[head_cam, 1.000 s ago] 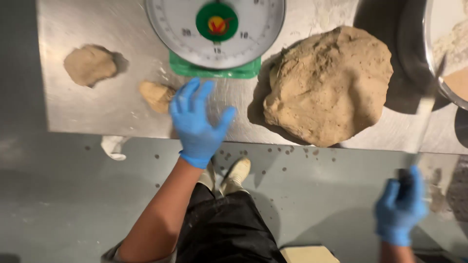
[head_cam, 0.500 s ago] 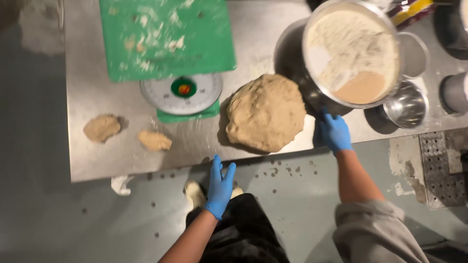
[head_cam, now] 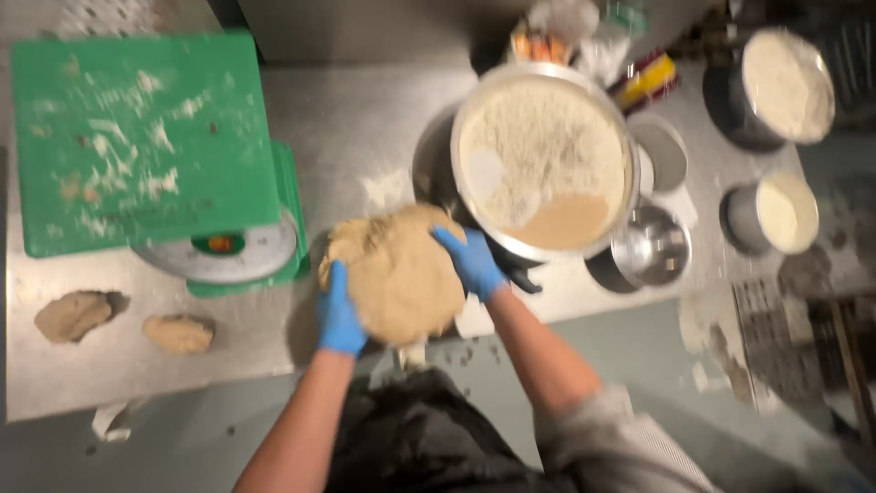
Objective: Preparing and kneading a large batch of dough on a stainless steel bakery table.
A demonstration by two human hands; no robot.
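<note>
Both gloved hands, left hand (head_cam: 339,310) and right hand (head_cam: 472,262), have come up to grasp the one large dough mass (head_cam: 399,274), with two small dough pieces (head_cam: 73,315) beside the green scale (head_cam: 219,256).

Blue gloves on left hand (head_cam: 339,315), right hand (head_cam: 471,263); grey pushed-up sleeves.

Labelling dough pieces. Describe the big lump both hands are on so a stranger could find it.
On the steel table, look between the green scale and the wide flour-filled bowl. The big dough lump sits at the table's near edge, gripped by the left hand and right hand. It dwarfs the two small dough pieces far left.
</note>
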